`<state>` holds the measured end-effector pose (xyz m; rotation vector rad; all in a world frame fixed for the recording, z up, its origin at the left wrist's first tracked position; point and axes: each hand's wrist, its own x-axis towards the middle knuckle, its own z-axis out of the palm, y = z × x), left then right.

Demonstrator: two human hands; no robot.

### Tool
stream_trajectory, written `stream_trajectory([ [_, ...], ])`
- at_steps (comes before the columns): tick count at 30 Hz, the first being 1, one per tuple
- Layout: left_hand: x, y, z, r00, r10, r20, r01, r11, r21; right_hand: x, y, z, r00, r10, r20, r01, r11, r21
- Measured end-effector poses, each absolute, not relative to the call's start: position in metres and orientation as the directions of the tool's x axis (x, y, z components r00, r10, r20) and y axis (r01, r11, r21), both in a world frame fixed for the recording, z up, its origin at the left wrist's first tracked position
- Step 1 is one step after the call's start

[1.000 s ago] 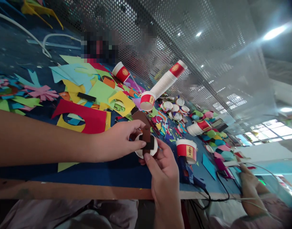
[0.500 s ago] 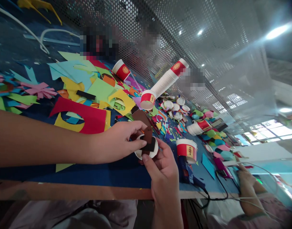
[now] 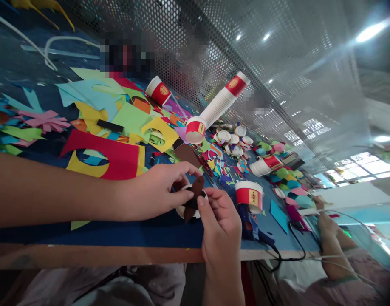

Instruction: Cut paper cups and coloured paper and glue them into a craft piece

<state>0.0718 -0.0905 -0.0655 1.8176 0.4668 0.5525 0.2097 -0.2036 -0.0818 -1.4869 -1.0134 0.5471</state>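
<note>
My left hand point(image 3: 156, 189) and my right hand point(image 3: 219, 225) meet over the near part of the blue table. Between them they hold a white paper-cup disc point(image 3: 182, 211) with a brown paper piece point(image 3: 195, 193) laid on it. The left thumb and fingers pinch the brown piece and the disc's left side. The right thumb presses onto the brown piece from the right, and the right fingers curl behind the disc. Most of the disc is hidden by the paper and the fingers.
Coloured paper scraps point(image 3: 118, 127) cover the table point(image 3: 125, 231). A stack of red-and-white paper cups point(image 3: 219, 106) lies tilted at the back; single cups point(image 3: 249, 195) and cut cup bottoms point(image 3: 233, 142) lie to the right. A glue gun point(image 3: 250, 227) with its cord lies beside my right hand. Another person's hand point(image 3: 325, 223) rests at the right.
The brown piece has tilted and slid down across the disc, covering more of it. My right thumb has moved up onto it. The view has shifted slightly.
</note>
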Motion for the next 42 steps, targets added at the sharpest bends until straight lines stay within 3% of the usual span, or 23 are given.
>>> stream_trajectory([
  [8,0.071,-0.091,-0.068,0.803,0.576,0.151,0.051,-0.319,0.946,0.21,-0.204,-0.081,0.508,0.844,0.171,0.237,0.054,-0.97],
  [14,0.071,-0.091,-0.07,0.784,0.595,0.177,0.08,-0.379,0.922,0.202,-0.202,-0.073,0.503,0.823,0.265,0.431,0.026,-0.902],
  [17,0.07,-0.09,-0.069,0.767,0.614,0.187,0.026,-0.321,0.947,0.202,-0.201,-0.069,0.496,0.835,0.238,0.421,0.008,-0.907],
  [24,0.068,-0.087,-0.067,0.635,0.683,0.359,-0.08,-0.405,0.911,0.202,-0.202,-0.071,0.503,0.833,0.229,0.41,0.003,-0.912],
  [27,0.066,-0.087,-0.061,0.616,0.7,0.361,-0.133,-0.36,0.923,0.209,-0.208,-0.073,0.51,0.766,0.391,0.629,-0.022,-0.777],
  [31,0.067,-0.081,-0.05,0.59,0.744,0.312,-0.145,-0.283,0.948,0.234,-0.21,-0.057,0.462,0.649,0.604,0.878,-0.238,-0.416],
  [32,0.068,-0.078,-0.048,0.579,0.756,0.306,-0.145,-0.274,0.951,0.242,-0.206,-0.05,0.452,0.703,0.55,0.892,-0.337,-0.302],
  [36,0.074,-0.065,-0.042,0.552,0.792,0.26,-0.145,-0.216,0.966,0.269,-0.163,-0.024,0.407,0.839,0.361,0.913,-0.359,-0.194],
  [39,0.076,-0.06,-0.038,0.547,0.817,0.186,-0.154,-0.12,0.981,0.281,-0.118,-0.023,0.362,0.914,0.185,0.928,-0.333,-0.17],
  [42,0.076,-0.058,-0.031,0.563,0.819,0.106,-0.154,-0.022,0.988,0.288,-0.088,-0.032,0.359,0.92,0.156,0.924,-0.326,-0.202],
])
